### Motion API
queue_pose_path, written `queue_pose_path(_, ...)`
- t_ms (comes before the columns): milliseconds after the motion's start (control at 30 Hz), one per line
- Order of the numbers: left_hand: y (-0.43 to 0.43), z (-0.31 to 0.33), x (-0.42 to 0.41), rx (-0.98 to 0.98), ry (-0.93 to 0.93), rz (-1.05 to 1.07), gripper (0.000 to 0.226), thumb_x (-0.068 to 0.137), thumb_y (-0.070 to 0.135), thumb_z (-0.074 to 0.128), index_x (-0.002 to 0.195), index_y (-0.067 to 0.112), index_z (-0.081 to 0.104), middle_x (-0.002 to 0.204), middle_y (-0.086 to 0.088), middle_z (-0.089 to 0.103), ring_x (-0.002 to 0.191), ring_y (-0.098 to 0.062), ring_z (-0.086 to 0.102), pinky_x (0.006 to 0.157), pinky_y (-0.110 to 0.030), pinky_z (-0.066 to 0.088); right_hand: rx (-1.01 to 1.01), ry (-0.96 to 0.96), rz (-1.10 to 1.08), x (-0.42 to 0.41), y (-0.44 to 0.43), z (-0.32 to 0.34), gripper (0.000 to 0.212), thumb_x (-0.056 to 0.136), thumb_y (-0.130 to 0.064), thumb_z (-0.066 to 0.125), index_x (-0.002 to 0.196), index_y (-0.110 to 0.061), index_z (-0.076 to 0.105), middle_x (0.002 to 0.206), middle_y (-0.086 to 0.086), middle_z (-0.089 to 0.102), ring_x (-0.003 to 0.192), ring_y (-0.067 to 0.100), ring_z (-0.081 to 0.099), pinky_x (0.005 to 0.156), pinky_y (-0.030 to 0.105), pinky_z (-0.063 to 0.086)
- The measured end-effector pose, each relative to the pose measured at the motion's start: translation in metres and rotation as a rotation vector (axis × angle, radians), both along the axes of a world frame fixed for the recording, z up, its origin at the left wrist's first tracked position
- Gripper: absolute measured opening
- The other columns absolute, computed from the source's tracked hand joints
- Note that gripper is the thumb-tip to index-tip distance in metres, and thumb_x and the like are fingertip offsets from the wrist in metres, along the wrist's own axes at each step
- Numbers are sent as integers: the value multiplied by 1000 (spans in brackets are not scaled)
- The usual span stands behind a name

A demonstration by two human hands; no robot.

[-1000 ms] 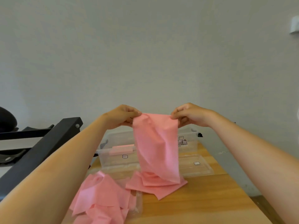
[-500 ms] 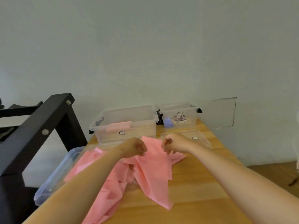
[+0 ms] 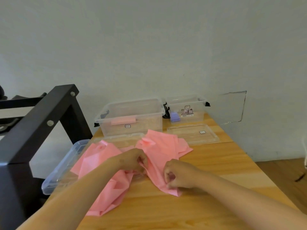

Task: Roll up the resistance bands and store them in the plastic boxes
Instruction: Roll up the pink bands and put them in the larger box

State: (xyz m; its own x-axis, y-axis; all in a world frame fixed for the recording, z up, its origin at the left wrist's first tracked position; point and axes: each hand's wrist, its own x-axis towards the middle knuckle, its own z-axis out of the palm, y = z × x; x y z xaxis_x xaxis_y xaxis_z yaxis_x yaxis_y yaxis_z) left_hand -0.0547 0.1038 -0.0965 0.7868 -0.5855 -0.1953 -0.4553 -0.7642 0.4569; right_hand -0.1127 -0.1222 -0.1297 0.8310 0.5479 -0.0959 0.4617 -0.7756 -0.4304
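On the wooden table (image 3: 207,165), near its middle, both hands work at a pink resistance band (image 3: 159,156) that lies crumpled and spread flat across the surface; the left hand (image 3: 134,161) is curled with its fingertips pinched on a fold of the band's near edge; the right hand (image 3: 178,175), also curled into a loose fist, pinches the band's near corner just beside the table's bare wood; the two hands sit close together but apart. Toward the left edge a second heap of pink bands (image 3: 103,171) drapes over a shallow clear tray (image 3: 66,161) that overhangs that edge, its tail running toward the near edge. At the far edge, against the wall, stands a large clear plastic box (image 3: 131,117), open, with a rolled pink band (image 3: 123,121) inside; to its right stands a smaller clear box (image 3: 187,107) with a printed label, and a small purple object (image 3: 174,117) stands between the two; whether it is inside or outside the smaller box I cannot tell. A clear lid (image 3: 192,134) lies flat in front of the smaller box; another clear lid (image 3: 119,138) lies in front of the large one, partly under the pink material. Beyond the left edge rises a black metal frame (image 3: 44,123).
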Motion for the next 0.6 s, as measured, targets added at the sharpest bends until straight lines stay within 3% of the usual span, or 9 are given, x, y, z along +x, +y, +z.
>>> queue_pose_path(67,1,-1,0,-48,-37,0,26,72,6,77,68,30,68,92,-12,67,71,-2,54,69,-23,45,68,56,-14,-1,-6,7,12,78,-20,69,70,-26,62,97,-7,62,94,10,56,84,32,47)
queue_pose_path(167,5,6,0,-145,4,8,27,77,9,76,66,32,68,85,6,67,73,3,57,73,-13,42,183,194,-39,1,-20,25,14,83,-12,64,74,-23,66,100,-5,70,96,11,63,88,24,47)
queue_pose_path(267,9,20,-1,-285,74,58,12,86,13,70,77,19,76,84,8,71,80,-1,63,79,-13,46,359,192,-51,10,-32,48,26,85,2,57,72,-20,60,104,5,69,93,7,62,78,15,46)
queue_pose_path(367,6,21,7,-407,45,146,22,92,14,61,84,-4,71,85,-3,67,76,-5,60,73,-17,50,562,57,-206,25,-39,52,22,87,0,59,74,-17,59,100,4,68,94,10,62,78,20,48)
queue_pose_path(433,1,13,11,-379,-80,190,12,92,13,61,89,9,72,94,1,67,81,-5,60,71,-17,47,502,-72,-333,36,-40,39,16,86,-9,62,81,-24,61,97,-2,67,92,12,63,79,27,49)
queue_pose_path(533,-5,-4,13,-420,-135,240,8,88,21,68,91,28,69,104,5,65,94,-8,59,66,-20,51,458,-77,-410,44,-40,16,12,85,-14,65,91,-24,63,96,-6,65,92,11,62,82,25,49)
queue_pose_path(600,-9,-15,11,-408,-137,235,9,84,25,71,92,30,70,103,12,64,97,-1,56,75,-16,45,432,-63,-419,45,-40,4,11,84,-18,69,94,-22,66,98,-8,66,94,10,61,84,23,48)
